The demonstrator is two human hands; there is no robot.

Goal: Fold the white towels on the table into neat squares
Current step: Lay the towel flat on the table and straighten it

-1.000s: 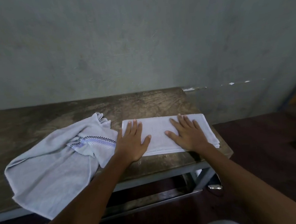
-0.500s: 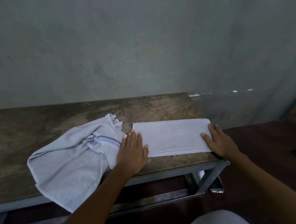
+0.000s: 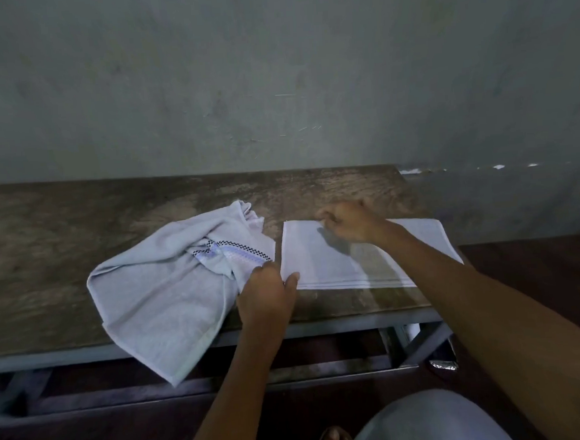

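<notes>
2 bare hands: left hand (image 3: 266, 297) sharp in outline, right hand (image 3: 347, 222) motion-blurred at the fingers. 2 bare forearms: left forearm (image 3: 231, 388) narrow in frame, right forearm (image 3: 475, 292) broader, nearer the lens. Both uncovered as far as the frame edge. Fine detail lost in dim light. At bottom edge, rounded pale grey-blue cloth garment (image 3: 429, 423) on the lower body, plain and smooth. Just beside it, tip of 1 foot (image 3: 334, 438), toes only; footwear unclear.

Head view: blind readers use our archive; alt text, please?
A person's left hand grips the near-left corner of a folded white towel on a wooden table; the right hand curls at its far edge. A crumpled towel lies beside it, overhanging the front.
</notes>
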